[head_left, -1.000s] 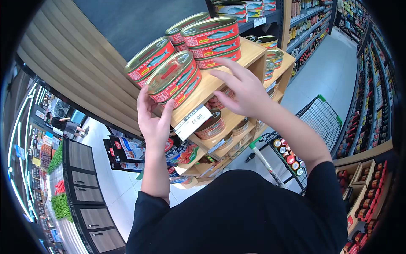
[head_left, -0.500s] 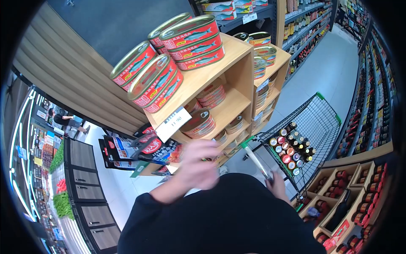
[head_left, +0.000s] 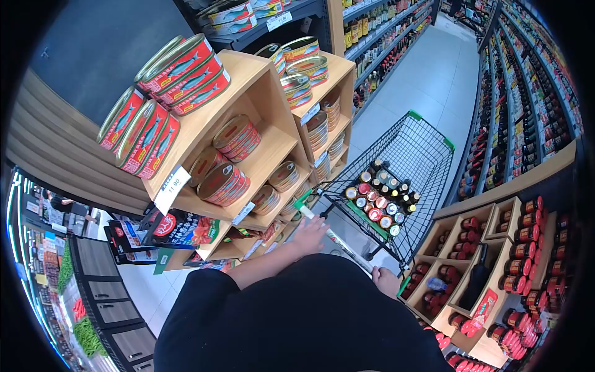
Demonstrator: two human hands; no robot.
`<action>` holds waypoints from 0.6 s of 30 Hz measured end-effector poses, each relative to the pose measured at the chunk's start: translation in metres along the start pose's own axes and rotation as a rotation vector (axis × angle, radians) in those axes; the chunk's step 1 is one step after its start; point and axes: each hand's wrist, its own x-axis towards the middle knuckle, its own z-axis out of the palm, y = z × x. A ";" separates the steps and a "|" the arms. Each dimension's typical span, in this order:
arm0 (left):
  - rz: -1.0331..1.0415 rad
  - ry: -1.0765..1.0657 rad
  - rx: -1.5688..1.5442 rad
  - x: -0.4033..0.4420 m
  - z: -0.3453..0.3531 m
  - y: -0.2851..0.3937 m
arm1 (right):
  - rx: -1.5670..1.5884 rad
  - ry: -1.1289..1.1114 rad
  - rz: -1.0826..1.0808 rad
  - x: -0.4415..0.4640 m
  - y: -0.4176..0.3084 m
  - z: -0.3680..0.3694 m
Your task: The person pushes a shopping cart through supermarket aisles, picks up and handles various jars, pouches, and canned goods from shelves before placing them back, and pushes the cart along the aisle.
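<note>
My left hand (head_left: 309, 236) rests over the upper left part of the shopping cart's handle (head_left: 349, 250), its fingers bent across the bar. Lower down at the bar's right end, my right hand (head_left: 387, 282) is closed around it, its fingers partly hidden. In front of both hands stands the shopping cart (head_left: 416, 164), a dark wire basket with green corners. Several bottles and jars (head_left: 379, 199), with white, red and gold lids, are grouped at the near end of its basket.
On my left, a wooden display shelf (head_left: 251, 93) carries oval fish cans (head_left: 186, 74) and a price card (head_left: 171, 189). At right, wooden bins (head_left: 455, 248) hold red-lidded jars (head_left: 524, 250). An aisle floor (head_left: 415, 74) runs ahead between stocked shelves. A person (head_left: 65, 204) is far left.
My left hand has come down from in front of the shelf onto the cart handle. My right hand stays on the handle. The view has shifted, so the shelf and cart appear further left.
</note>
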 end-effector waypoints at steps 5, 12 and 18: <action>0.059 -0.027 0.003 0.022 -0.010 -0.019 | -0.025 0.033 -0.023 0.019 0.006 -0.006; 0.116 0.124 -0.088 0.047 -0.020 -0.035 | -0.041 -0.013 0.087 0.072 0.019 -0.019; 0.034 0.130 -0.424 0.039 -0.038 -0.054 | 0.137 0.019 -0.225 0.125 -0.056 -0.033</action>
